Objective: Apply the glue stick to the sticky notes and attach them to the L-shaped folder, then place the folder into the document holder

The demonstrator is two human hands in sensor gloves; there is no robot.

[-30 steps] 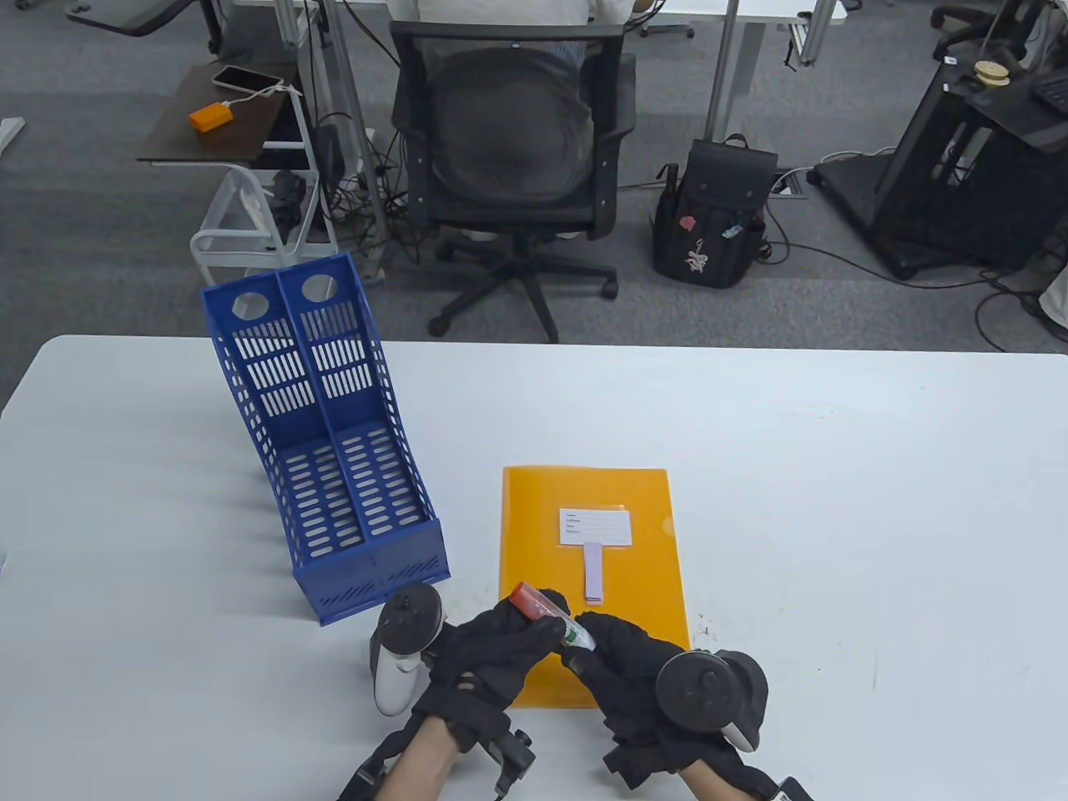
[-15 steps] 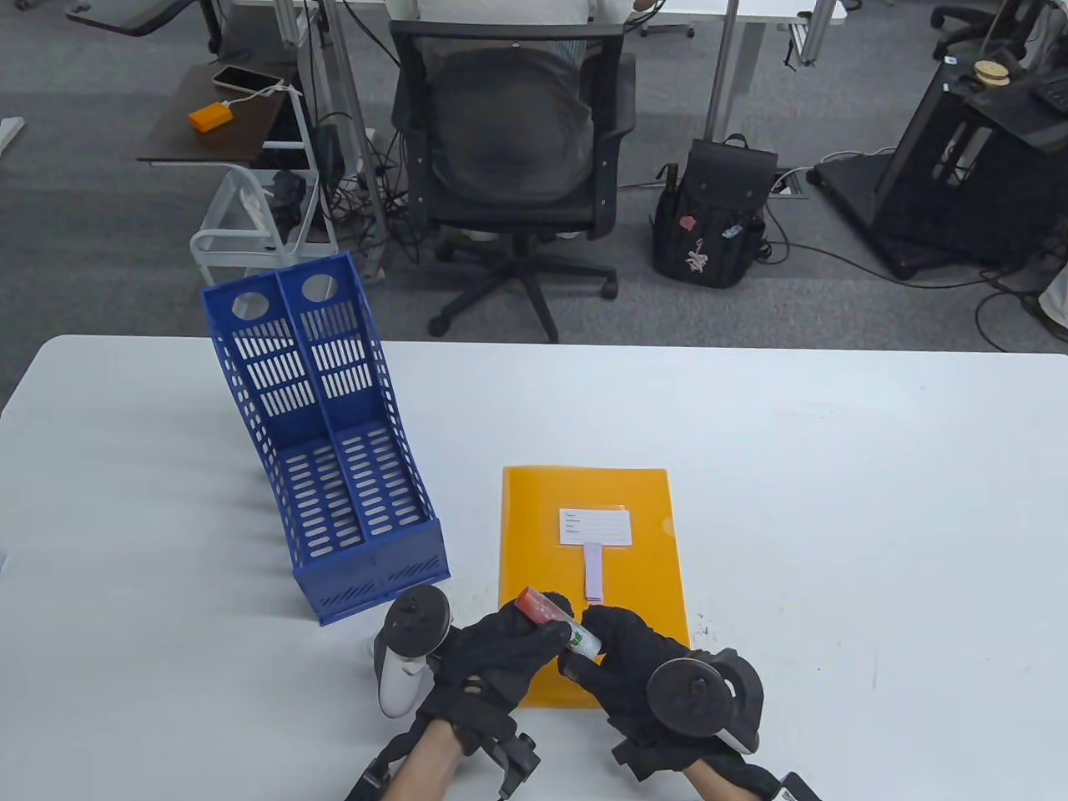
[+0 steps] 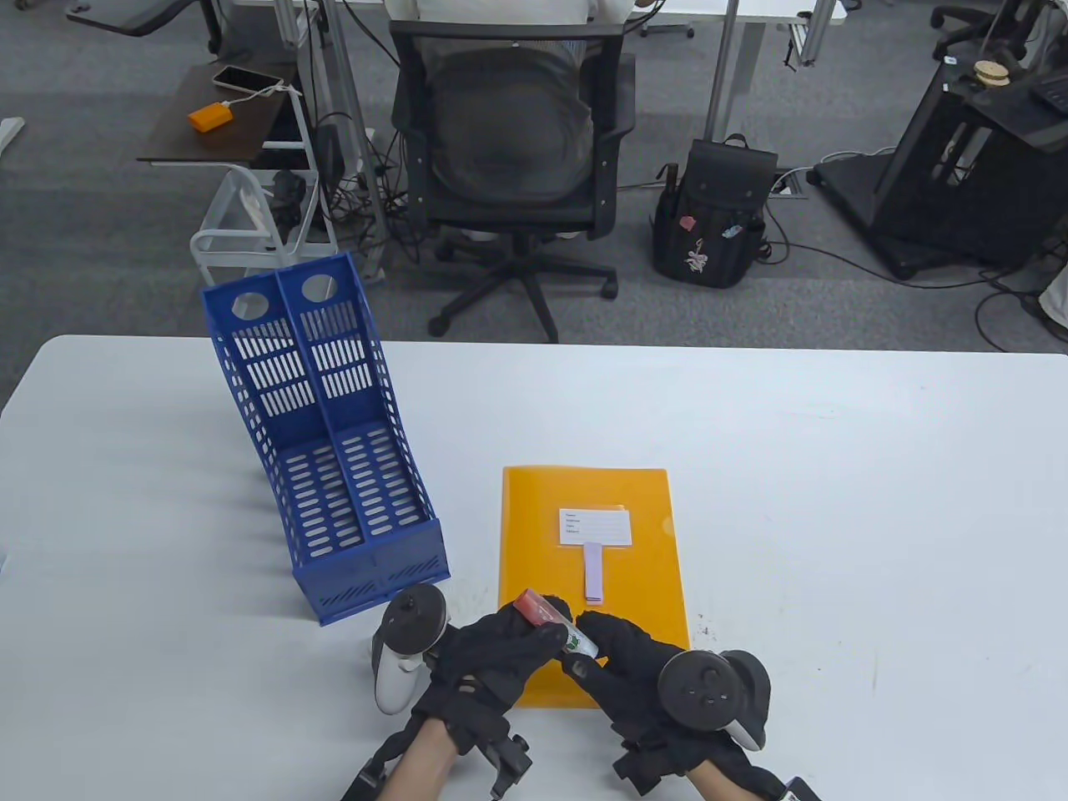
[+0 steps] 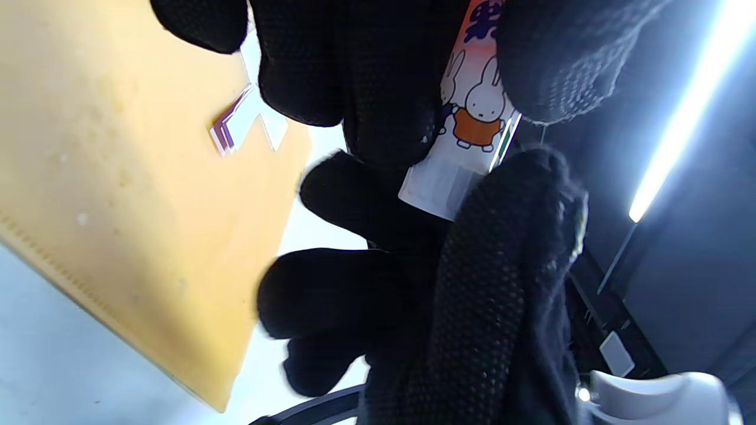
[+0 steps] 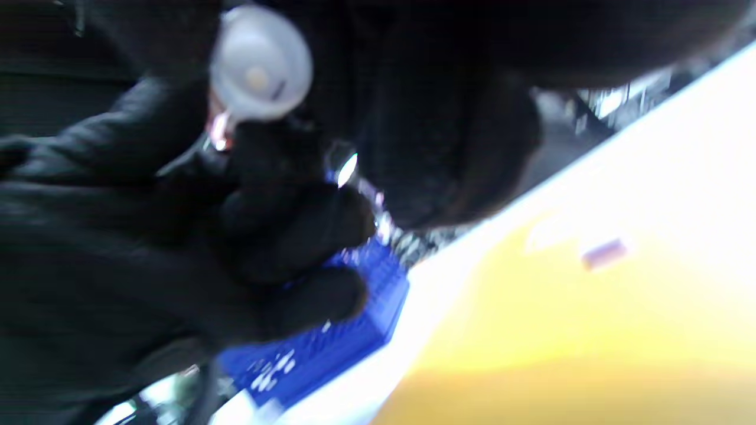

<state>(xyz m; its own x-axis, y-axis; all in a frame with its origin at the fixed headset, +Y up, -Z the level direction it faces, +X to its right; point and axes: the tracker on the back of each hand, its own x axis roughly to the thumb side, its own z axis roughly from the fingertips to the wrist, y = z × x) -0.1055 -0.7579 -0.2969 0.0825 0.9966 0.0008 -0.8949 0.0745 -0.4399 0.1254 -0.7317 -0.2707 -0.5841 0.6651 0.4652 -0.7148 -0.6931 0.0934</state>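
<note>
- Left hand: fingers curled round the glue stick, gripping its upper, orange-capped part. In the left wrist view the fingers wrap the printed tube, with the thumb pressing it from the opposite side.
- Right hand: fingertips pinch the lower, white end of the same glue stick. The right wrist view is blurred; it shows curled fingers and a round pale tube end, no finer detail.
- Glue stick: held between both hands, tilted, orange end pointing up and to the left in the table view; it sits above the near edge of the folder. Whether the cap is on cannot be told.
- Folder: orange, lying flat on the white table, directly in front of the hands. It carries a white label.
- Sticky note: a narrow pale purple strip lying on the folder, its top end touching the lower edge of the label.
- Document holder: blue, two compartments, perforated walls, standing on the table to the left of the folder, near but apart from it. Both compartments hold nothing.
</note>
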